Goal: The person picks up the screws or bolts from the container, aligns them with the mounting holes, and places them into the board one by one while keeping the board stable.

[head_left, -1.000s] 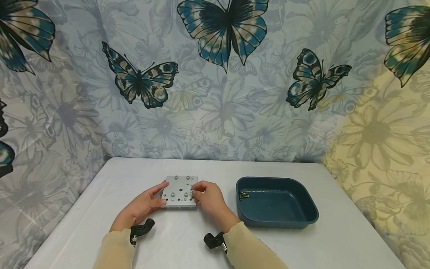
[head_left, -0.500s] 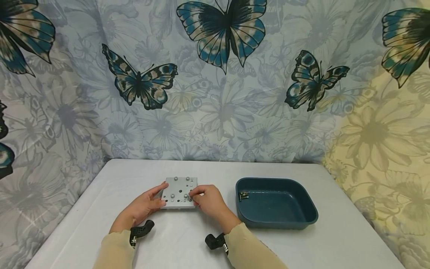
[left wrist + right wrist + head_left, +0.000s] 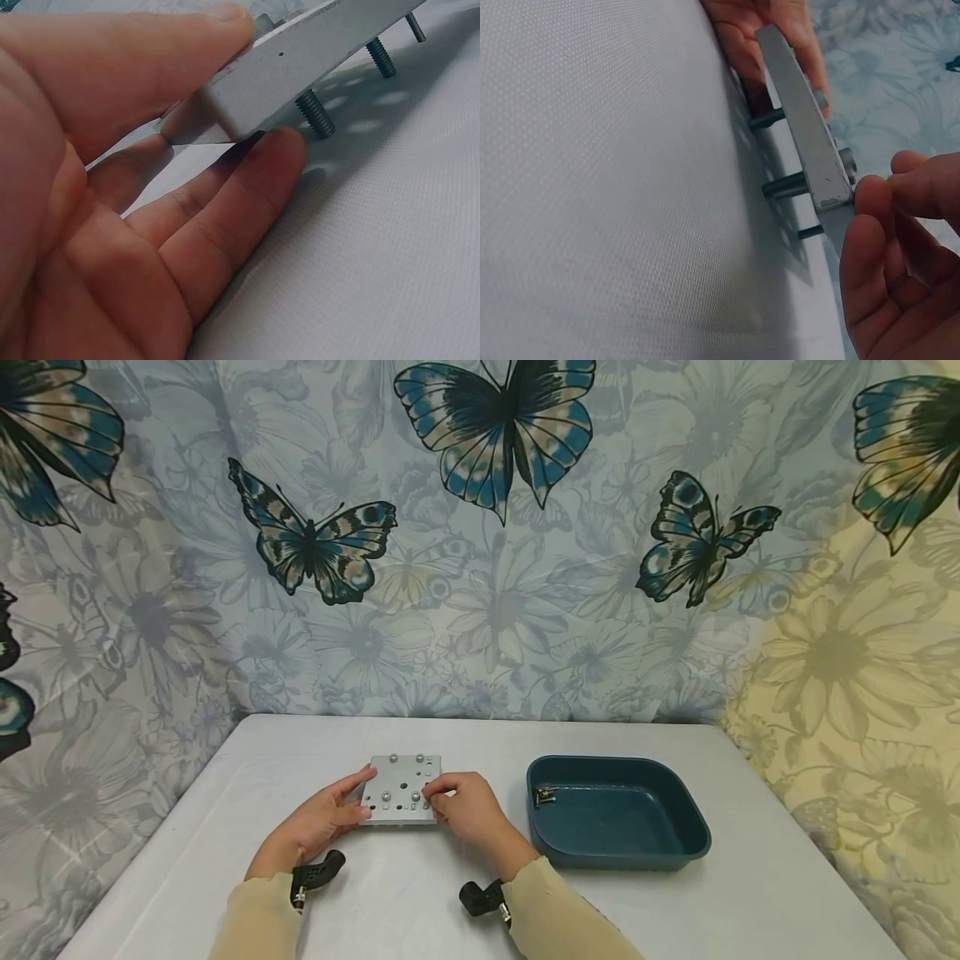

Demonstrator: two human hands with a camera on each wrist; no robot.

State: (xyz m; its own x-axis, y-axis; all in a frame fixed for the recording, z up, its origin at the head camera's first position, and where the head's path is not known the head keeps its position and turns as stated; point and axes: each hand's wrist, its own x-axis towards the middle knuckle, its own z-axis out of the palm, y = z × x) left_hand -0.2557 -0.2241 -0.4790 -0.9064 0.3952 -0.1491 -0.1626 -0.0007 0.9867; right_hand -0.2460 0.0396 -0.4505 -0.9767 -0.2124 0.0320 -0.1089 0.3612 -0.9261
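A flat silver metal plate (image 3: 402,772) with holes and several screws stands a little above the table. My left hand (image 3: 322,818) grips its left edge, thumb on the upper face and fingers underneath in the left wrist view. Threaded screw shanks (image 3: 315,114) stick out below the plate. At the near right corner my right hand (image 3: 468,810) pinches a small screw (image 3: 425,805) between thumb and forefinger. Its head is mostly hidden by the fingertips. In the right wrist view a thin screw tip (image 3: 810,232) pokes out beneath that corner.
A dark blue plastic tray (image 3: 622,852) stands to the right of my right hand, with a few loose screws (image 3: 544,795) at its left end. A white cloth covers the table (image 3: 390,910). Behind it hangs a butterfly-patterned curtain (image 3: 502,635).
My right hand has moved the small screw slightly left and down, from beside the plate's right edge onto its near right corner. The left hand keeps its grip on the plate.
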